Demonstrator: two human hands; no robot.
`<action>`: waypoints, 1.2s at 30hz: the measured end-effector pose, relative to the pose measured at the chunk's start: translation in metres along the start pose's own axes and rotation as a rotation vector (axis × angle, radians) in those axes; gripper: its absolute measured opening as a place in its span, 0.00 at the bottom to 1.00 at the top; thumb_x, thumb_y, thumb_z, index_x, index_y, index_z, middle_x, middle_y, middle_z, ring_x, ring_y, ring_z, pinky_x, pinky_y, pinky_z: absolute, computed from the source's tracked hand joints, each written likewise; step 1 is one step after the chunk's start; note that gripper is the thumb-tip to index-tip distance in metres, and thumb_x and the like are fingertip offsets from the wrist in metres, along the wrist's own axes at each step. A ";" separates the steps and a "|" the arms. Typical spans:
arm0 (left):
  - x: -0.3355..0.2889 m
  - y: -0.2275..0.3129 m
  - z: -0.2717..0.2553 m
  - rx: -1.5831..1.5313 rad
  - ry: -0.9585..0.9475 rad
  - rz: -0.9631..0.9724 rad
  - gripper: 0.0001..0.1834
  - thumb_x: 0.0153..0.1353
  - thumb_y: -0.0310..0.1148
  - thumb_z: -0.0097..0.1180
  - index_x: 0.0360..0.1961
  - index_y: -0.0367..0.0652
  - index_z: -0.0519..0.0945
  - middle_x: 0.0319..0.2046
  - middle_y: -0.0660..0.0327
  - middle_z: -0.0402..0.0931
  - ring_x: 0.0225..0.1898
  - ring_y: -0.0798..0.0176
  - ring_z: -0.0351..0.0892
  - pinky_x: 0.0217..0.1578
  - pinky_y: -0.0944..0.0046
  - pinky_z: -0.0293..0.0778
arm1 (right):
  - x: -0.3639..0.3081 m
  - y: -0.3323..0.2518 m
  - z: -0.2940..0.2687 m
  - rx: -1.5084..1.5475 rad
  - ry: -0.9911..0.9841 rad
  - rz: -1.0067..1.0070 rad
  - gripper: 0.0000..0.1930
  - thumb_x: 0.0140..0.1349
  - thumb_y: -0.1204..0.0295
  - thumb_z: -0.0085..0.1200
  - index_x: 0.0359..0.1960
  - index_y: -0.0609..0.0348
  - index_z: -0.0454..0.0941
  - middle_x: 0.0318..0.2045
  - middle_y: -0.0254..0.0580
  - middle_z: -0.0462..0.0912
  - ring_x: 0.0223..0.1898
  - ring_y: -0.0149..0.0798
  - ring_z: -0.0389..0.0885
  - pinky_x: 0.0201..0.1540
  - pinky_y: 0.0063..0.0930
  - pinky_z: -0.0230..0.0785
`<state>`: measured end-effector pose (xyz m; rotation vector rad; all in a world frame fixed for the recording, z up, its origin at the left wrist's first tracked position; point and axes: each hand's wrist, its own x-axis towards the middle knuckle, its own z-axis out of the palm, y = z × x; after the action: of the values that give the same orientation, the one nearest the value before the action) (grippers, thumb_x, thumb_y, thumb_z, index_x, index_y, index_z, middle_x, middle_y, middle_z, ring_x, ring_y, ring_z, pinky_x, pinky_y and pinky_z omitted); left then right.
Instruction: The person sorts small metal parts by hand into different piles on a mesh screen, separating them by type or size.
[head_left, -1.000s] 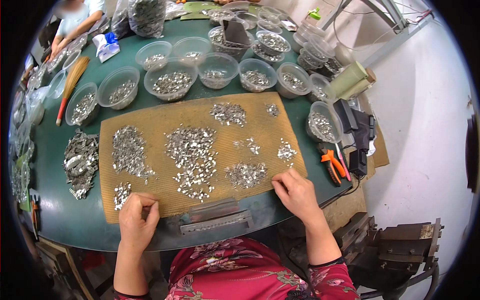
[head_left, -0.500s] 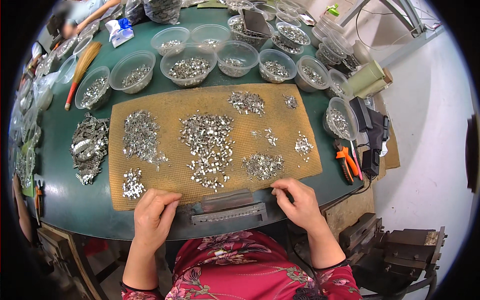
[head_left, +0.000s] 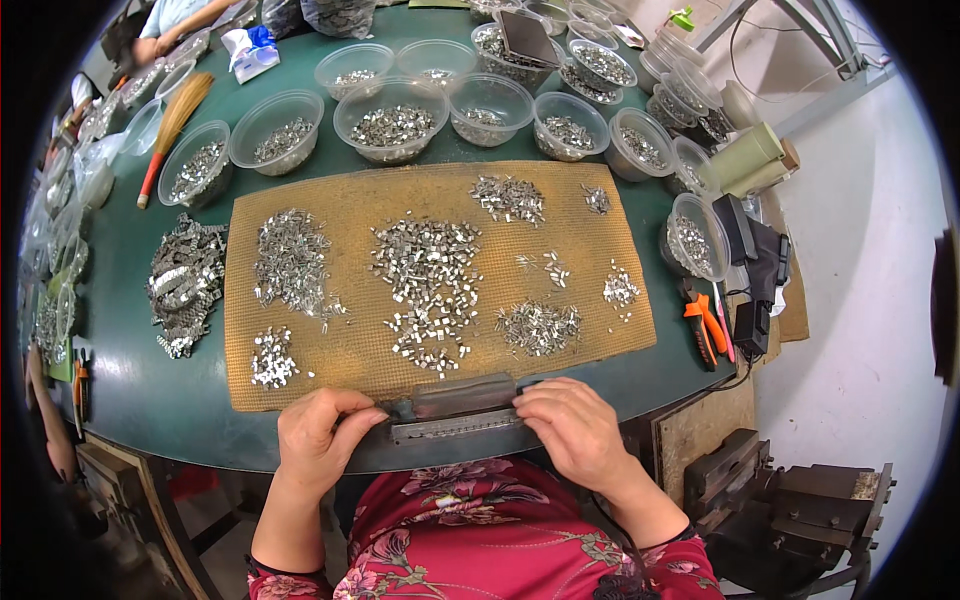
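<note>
Table [head_left: 120, 410], dark green, takes up most of the view. Ribbed tan mat [head_left: 352, 255] lies on it, right in front of the person. Clear round tubs [head_left: 385, 88] with silvery metal bits line the mat's far side, more behind. Central pile [head_left: 430, 285] is the biggest loose lot on the mat; left pile [head_left: 290, 258] next. Heap of metal strips [head_left: 188, 285] sits on the table just left of the mat.

Right hand [head_left: 572, 428]: fingers bent and bunched, thumb close under them, tips at the dark block's right end. Can't tell if they grip it. Left hand [head_left: 325, 432]: thumb and forefinger tips nearly together beside the block's left end; can't tell if anything is pinched.

Dark block [head_left: 462, 397] lies between the hands at the mat's near edge. Notched metal strip [head_left: 457, 429] runs alongside it, on the body side. Orange-handled pliers [head_left: 712, 325] on the table, right of the mat. Tiniest pile [head_left: 597, 199]: mat's far right corner.
</note>
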<state>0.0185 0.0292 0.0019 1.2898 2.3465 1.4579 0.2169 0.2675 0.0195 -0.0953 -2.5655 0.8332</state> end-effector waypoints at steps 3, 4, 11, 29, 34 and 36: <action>0.000 -0.003 -0.001 0.021 -0.016 0.055 0.11 0.53 0.26 0.75 0.33 0.41 0.83 0.27 0.61 0.85 0.24 0.58 0.82 0.27 0.62 0.75 | -0.003 -0.003 0.009 0.011 -0.029 0.016 0.10 0.58 0.81 0.67 0.40 0.60 0.81 0.44 0.43 0.89 0.49 0.49 0.87 0.56 0.45 0.78; 0.001 -0.003 0.000 -0.004 0.000 0.078 0.10 0.53 0.25 0.75 0.33 0.41 0.83 0.28 0.60 0.86 0.25 0.58 0.82 0.27 0.62 0.75 | -0.004 -0.002 0.011 0.007 -0.033 0.022 0.10 0.58 0.81 0.67 0.40 0.60 0.81 0.44 0.43 0.88 0.50 0.49 0.87 0.57 0.46 0.78; 0.004 0.000 0.001 0.018 0.005 0.094 0.10 0.54 0.22 0.73 0.37 0.40 0.86 0.31 0.57 0.87 0.30 0.56 0.84 0.33 0.60 0.77 | -0.004 -0.007 0.012 -0.109 -0.043 -0.015 0.10 0.58 0.79 0.67 0.40 0.60 0.82 0.45 0.42 0.89 0.50 0.46 0.87 0.58 0.47 0.77; -0.008 -0.003 0.015 -0.134 0.040 -0.041 0.13 0.58 0.20 0.69 0.45 0.37 0.86 0.32 0.55 0.88 0.31 0.54 0.86 0.35 0.59 0.79 | -0.018 0.007 0.001 -0.050 -0.002 0.005 0.16 0.58 0.77 0.68 0.49 0.61 0.85 0.49 0.44 0.89 0.49 0.46 0.88 0.51 0.40 0.80; 0.002 0.007 0.004 0.006 -0.053 0.053 0.09 0.56 0.20 0.70 0.38 0.39 0.87 0.32 0.56 0.86 0.33 0.54 0.85 0.35 0.58 0.78 | -0.005 0.037 -0.016 -0.429 0.106 0.178 0.12 0.59 0.76 0.68 0.44 0.56 0.86 0.41 0.40 0.86 0.41 0.46 0.85 0.43 0.37 0.79; 0.001 0.010 0.003 0.046 -0.035 0.048 0.09 0.55 0.20 0.70 0.37 0.39 0.87 0.32 0.56 0.85 0.33 0.53 0.85 0.35 0.58 0.78 | -0.002 0.046 -0.019 -0.408 0.094 0.189 0.10 0.58 0.76 0.68 0.42 0.54 0.86 0.38 0.38 0.85 0.40 0.45 0.84 0.42 0.37 0.79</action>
<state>0.0248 0.0337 0.0085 1.3807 2.3559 1.3911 0.2241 0.3148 0.0063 -0.4941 -2.6260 0.3440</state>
